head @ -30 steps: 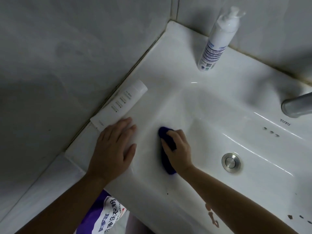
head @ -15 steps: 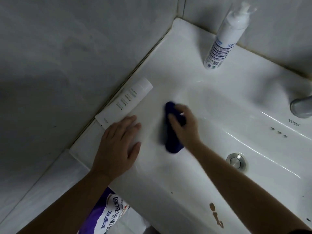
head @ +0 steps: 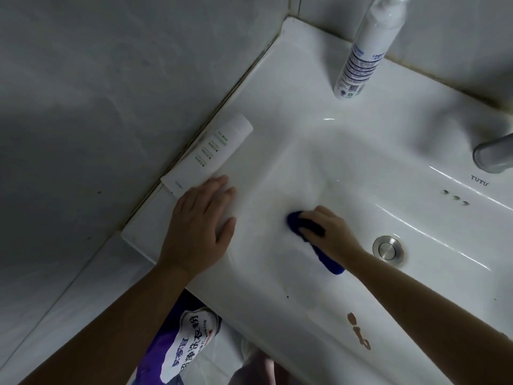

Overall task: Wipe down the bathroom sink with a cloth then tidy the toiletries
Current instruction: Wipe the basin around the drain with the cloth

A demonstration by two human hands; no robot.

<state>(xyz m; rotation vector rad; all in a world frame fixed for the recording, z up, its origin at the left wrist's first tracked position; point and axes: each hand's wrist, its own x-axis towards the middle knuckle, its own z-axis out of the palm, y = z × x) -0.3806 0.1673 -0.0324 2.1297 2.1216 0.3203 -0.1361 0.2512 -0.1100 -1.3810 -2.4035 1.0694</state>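
A: What's the setting?
B: A dim bathroom corner: a grey tiled wall meeting a white ceramic sink, seen from above.
A: Where's the cloth?
B: The dark blue cloth lies on the basin's left inner slope, left of the drain stopper and apart from it. The right hand covers its middle, fingers curled down over it and gripping, so only its two ends show.
A: And the other hand?
B: The left hand rests palm down on the sink's flat left ledge, fingers straight and close together, thumb out to the side. Its fingertips reach the crimped end of a white tube; whether they press on it I cannot tell.
A: How does the tube lie?
B: On its side along the wall edge, cap end toward the back corner.
A: Anything else?
B: A white pump bottle with blue print stands upright near the back corner, well apart from the tube. A grey faucet shows at the right edge, near three overflow holes. Brown stains mark the front rim. Below the sink sits a purple-and-white laundry powder bag.
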